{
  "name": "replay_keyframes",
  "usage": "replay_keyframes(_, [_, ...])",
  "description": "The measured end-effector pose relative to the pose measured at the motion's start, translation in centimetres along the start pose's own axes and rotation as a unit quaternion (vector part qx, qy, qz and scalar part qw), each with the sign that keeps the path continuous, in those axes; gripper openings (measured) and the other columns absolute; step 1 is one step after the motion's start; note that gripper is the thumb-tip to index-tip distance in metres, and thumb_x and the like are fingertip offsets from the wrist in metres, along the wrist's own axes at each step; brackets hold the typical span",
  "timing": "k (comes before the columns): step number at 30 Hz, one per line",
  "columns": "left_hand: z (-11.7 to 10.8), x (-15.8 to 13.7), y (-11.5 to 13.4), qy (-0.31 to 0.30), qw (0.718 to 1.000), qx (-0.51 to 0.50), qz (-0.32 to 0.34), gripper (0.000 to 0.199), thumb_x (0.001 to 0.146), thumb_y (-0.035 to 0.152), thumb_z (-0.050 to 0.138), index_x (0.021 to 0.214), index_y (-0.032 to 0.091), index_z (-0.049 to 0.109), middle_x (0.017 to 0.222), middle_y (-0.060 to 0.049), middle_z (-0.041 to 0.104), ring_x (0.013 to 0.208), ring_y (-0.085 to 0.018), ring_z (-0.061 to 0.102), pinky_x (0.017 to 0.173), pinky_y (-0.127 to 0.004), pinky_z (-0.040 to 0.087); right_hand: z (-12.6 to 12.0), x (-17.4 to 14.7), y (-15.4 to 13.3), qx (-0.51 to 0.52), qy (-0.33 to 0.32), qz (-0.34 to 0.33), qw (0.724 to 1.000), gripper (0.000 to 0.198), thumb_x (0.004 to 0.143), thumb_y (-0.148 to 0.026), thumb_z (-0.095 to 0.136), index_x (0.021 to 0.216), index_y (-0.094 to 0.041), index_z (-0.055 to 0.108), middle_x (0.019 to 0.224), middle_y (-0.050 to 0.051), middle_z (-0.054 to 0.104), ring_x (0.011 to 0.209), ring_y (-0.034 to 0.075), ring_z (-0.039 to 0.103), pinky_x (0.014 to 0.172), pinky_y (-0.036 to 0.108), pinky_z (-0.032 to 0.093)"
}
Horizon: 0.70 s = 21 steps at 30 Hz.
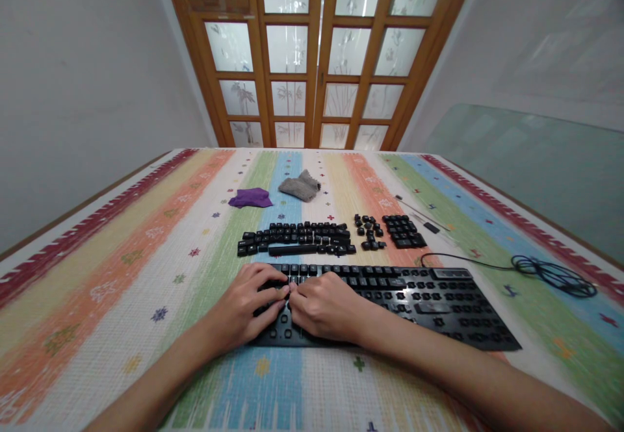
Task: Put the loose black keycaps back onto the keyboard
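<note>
resting bent left hand (246, 302) and curled right hand (325, 307) on keyboard (433, 308), near loose keys (292, 249); cannot tell any grasp.

A black keyboard (400, 294) lies flat, partly capped, loose keycaps (293, 249) grouped beyond it.

This appears to be a room in a home. Wooden-framed glass doors (312, 62) stand at the far end, their frosted panes (288, 99) decorated with bamboo and other plants, between plain pale walls (88, 62). A brightly striped tablecloth (146, 276), patterned with small flowers, stars and crosses, adds a household, dining-room look.
</note>
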<state>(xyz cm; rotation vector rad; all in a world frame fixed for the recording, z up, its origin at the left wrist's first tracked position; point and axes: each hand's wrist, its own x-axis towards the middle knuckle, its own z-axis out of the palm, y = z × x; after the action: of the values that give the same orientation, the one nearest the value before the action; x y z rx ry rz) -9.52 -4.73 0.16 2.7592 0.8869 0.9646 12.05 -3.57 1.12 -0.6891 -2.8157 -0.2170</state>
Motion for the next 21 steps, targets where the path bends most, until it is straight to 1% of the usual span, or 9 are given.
replay_keyframes(6, [0.0,0.2,0.1,-0.003,1.0,0.015,0.003,0.018,0.096,0.016,0.054,0.098,0.019,0.071,0.112,-0.009,0.066,0.105,-0.024,0.057,0.092,-0.042,0.048,0.4,-0.2,-0.6,-0.013,-0.01,-0.017,1.0,0.025,0.097,-0.019,0.041,0.085,-0.012,0.061,0.073,0.01,0.07,0.058,0.02,0.065,0.046,0.03,0.036])
replay_keyframes(8, [0.0,0.2,0.2,-0.005,1.0,0.014,0.0,0.018,0.096,0.016,0.054,0.097,0.019,0.072,0.111,-0.009,0.067,0.105,-0.024,0.058,0.091,-0.042,0.048,0.5,-0.3,-0.5,-0.001,-0.011,-0.014,1.0,0.026,0.097,-0.021,0.04,0.085,-0.012,0.062,0.073,0.011,0.07,0.058,0.019,0.064,0.047,0.029,0.035])
replay_keyframes(11, [-0.1,0.1,0.1,-0.002,1.0,0.013,-0.005,0.018,0.095,0.016,0.054,0.099,0.019,0.071,0.111,-0.009,0.067,0.106,-0.024,0.059,0.091,-0.042,0.05,0.3,-0.3,0.2,0.042,-0.003,0.004,0.999,0.023,0.094,-0.023,0.046,0.082,-0.013,0.063,0.069,0.008,0.07,0.053,0.015,0.06,0.048,0.028,0.03])
replay_keyframes(14, [0.0,0.0,-0.1,0.003,1.0,0.016,0.009,0.018,0.095,0.015,0.054,0.103,0.018,0.07,0.111,-0.01,0.068,0.106,-0.024,0.06,0.09,-0.043,0.052,-0.1,0.1,1.6,0.098,0.014,0.018,0.995,0.025,0.091,-0.022,0.051,0.07,-0.016,0.064,0.063,0.003,0.068,0.05,0.012,0.054,0.05,0.027,0.027])
replay_keyframes(17, [0.1,-0.2,-0.2,0.012,0.999,0.019,0.03,0.021,0.095,0.014,0.054,0.11,0.017,0.068,0.112,-0.01,0.071,0.11,-0.025,0.062,0.091,-0.044,0.053,-0.6,1.2,3.4,0.146,0.042,0.064,0.986,0.03,0.09,-0.022,0.054,0.063,-0.016,0.065,0.061,0.001,0.066,0.052,0.01,0.051,0.054,0.026,0.028])
replay_keyframes(19, [0.0,-0.2,-0.2,0.005,0.999,0.02,0.039,0.026,0.094,0.012,0.054,0.116,0.017,0.067,0.116,-0.01,0.071,0.117,-0.026,0.061,0.094,-0.046,0.053,-0.7,2.4,4.8,0.153,0.056,0.118,0.98,0.027,0.089,-0.021,0.056,0.065,-0.015,0.067,0.064,0.002,0.066,0.056,0.011,0.051,0.057,0.026,0.03])
replay_keyframes(21, [0.0,-0.1,-0.2,-0.015,0.999,0.023,0.043,0.031,0.094,0.012,0.054,0.123,0.018,0.064,0.122,-0.011,0.07,0.125,-0.028,0.058,0.097,-0.049,0.052,-0.6,3.8,6.3,0.149,0.063,0.149,0.975,0.024,0.089,-0.02,0.057,0.069,-0.014,0.07,0.067,0.004,0.067,0.06,0.012,0.052,0.061,0.025,0.033])
